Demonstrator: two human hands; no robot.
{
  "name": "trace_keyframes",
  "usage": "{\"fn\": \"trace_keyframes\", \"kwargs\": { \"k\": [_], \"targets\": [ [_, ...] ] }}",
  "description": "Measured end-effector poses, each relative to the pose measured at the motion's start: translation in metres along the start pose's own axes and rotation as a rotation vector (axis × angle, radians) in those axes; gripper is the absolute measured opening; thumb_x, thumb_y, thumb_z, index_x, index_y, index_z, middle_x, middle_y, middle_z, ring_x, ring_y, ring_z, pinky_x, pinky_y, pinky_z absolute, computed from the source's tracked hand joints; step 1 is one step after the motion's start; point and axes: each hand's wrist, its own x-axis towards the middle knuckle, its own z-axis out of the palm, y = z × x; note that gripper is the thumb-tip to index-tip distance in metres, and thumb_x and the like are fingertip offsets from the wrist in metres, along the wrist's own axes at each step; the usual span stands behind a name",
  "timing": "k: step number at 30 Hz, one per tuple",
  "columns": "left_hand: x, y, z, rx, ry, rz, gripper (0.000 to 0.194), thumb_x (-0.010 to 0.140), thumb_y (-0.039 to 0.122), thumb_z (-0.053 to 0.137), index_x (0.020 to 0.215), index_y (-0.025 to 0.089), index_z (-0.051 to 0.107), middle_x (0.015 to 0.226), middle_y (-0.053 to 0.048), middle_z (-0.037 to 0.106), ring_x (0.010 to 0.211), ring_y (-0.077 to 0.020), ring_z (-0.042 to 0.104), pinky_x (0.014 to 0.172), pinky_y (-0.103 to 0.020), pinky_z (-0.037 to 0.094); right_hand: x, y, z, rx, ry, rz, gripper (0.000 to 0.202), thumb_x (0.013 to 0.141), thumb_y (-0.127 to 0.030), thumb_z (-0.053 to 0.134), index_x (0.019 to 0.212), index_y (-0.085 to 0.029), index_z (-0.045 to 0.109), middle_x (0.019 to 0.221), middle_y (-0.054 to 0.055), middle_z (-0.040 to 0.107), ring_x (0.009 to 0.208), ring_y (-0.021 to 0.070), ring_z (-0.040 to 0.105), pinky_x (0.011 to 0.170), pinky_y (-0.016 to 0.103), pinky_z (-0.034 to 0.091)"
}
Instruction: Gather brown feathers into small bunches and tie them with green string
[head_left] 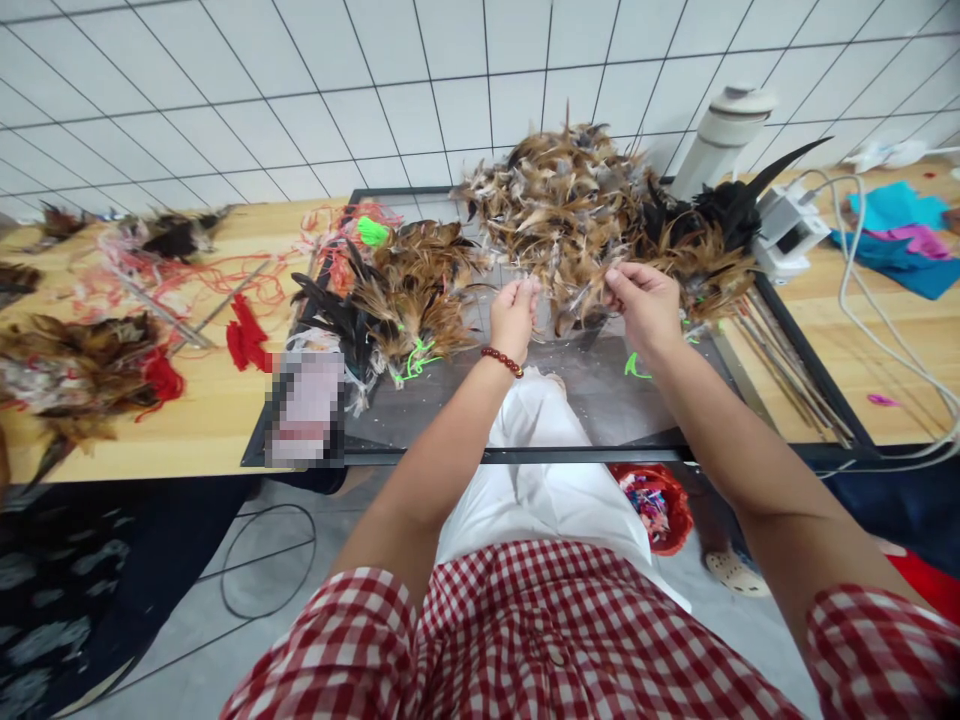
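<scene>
A large heap of brown feathers (562, 200) lies on the dark-framed glass panel (420, 425). My left hand (513, 320), with a beaded bracelet at the wrist, is held just in front of the heap. Its fingers are pinched together, and what they hold is too small to make out. At the heap's front right edge, my right hand (646, 303) pinches a brown feather between thumb and fingers. To the left is a bundle of brown and black feathers (420, 285) with bright green ties (417, 362). More dark feathers (712, 235) lie at the right.
A pale flask (724, 140) and a white power adapter (791, 228) with a cable stand at the right. Thin sticks (795, 370) lie along the panel. Scissors (161, 310), red string and feather bundles occupy the left. A red basket (679, 515) sits below. Another person sits at left.
</scene>
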Motion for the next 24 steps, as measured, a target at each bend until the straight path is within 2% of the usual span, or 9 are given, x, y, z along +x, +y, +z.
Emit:
{"fn": "trace_keyframes", "kwargs": {
  "k": [2,5,8,11,15,17,20,22,24],
  "targets": [
    [0.0,-0.001,0.001,-0.002,-0.009,-0.004,0.033,0.099,0.033,0.068,0.072,0.017,0.058,0.053,0.009,0.04,0.045,-0.0034,0.033,0.049,-0.017,0.031,0.0,-0.003,-0.001,0.031,-0.005,0.079,0.038,0.059,-0.046,0.095,0.072,-0.022,0.069,0.053,-0.006,0.057,0.047,0.008,0.052,0.043,0.021,0.038],
    [-0.001,-0.001,0.002,-0.003,-0.043,-0.016,0.033,0.099,0.03,0.068,0.071,0.017,0.056,0.055,0.008,0.043,0.045,-0.003,0.034,0.049,-0.018,0.033,-0.001,-0.003,0.001,0.088,0.029,0.126,0.039,0.056,-0.038,0.096,0.067,-0.023,0.062,0.055,-0.006,0.059,0.049,0.0091,0.057,0.043,0.02,0.041],
    [-0.002,0.0,0.001,0.007,-0.102,-0.017,0.033,0.1,0.026,0.066,0.07,0.017,0.055,0.065,0.006,0.055,0.047,-0.0018,0.036,0.052,-0.017,0.038,-0.003,0.0,0.006,0.074,0.051,0.035,0.037,0.059,-0.038,0.095,0.069,-0.024,0.062,0.06,-0.005,0.063,0.051,0.0106,0.06,0.047,0.023,0.048],
    [-0.002,-0.002,0.0,0.08,-0.175,0.011,0.029,0.097,0.026,0.07,0.072,0.016,0.059,0.075,0.004,0.065,0.048,-0.0014,0.036,0.053,-0.018,0.038,-0.007,0.001,0.01,0.026,0.014,-0.063,0.036,0.062,-0.044,0.094,0.074,-0.025,0.066,0.064,-0.004,0.065,0.054,0.0121,0.061,0.05,0.026,0.051],
    [0.002,-0.009,-0.004,0.275,-0.264,0.082,0.026,0.095,0.022,0.07,0.07,0.016,0.064,0.066,0.004,0.061,0.049,-0.0039,0.037,0.054,-0.02,0.034,-0.013,0.001,0.011,-0.06,-0.076,-0.142,0.033,0.069,-0.048,0.089,0.08,-0.025,0.069,0.069,-0.003,0.066,0.056,0.0127,0.061,0.055,0.029,0.053],
    [0.007,-0.013,-0.006,0.339,-0.249,0.156,0.028,0.095,0.023,0.069,0.068,0.017,0.063,0.064,0.004,0.059,0.055,-0.0066,0.046,0.061,-0.02,0.039,-0.013,0.004,0.008,-0.138,-0.125,-0.134,0.027,0.075,-0.045,0.083,0.082,-0.024,0.069,0.069,-0.002,0.066,0.057,0.0136,0.06,0.057,0.03,0.053],
    [0.016,-0.017,-0.01,0.368,-0.144,0.253,0.029,0.096,0.028,0.067,0.069,0.019,0.062,0.069,0.001,0.064,0.07,-0.0114,0.059,0.073,-0.022,0.046,-0.012,0.009,-0.001,-0.407,-0.2,-0.107,0.014,0.077,-0.034,0.074,0.083,-0.021,0.07,0.073,0.001,0.068,0.059,0.015,0.059,0.062,0.033,0.053],
    [0.021,-0.017,-0.013,0.394,-0.077,0.275,0.029,0.096,0.031,0.066,0.07,0.02,0.062,0.071,0.0,0.065,0.074,-0.0133,0.062,0.076,-0.024,0.048,-0.012,0.01,-0.006,-0.631,-0.203,-0.227,0.018,0.077,-0.027,0.07,0.093,-0.02,0.073,0.092,0.007,0.074,0.068,0.0181,0.063,0.071,0.038,0.056],
    [0.024,-0.017,-0.015,0.422,-0.052,0.281,0.029,0.097,0.031,0.065,0.07,0.02,0.062,0.072,-0.001,0.065,0.075,-0.014,0.062,0.077,-0.025,0.049,-0.015,0.006,-0.008,-0.794,-0.18,-0.449,0.03,0.081,-0.024,0.066,0.11,-0.021,0.073,0.119,0.013,0.073,0.091,0.0252,0.069,0.088,0.046,0.057]
  ]
}}
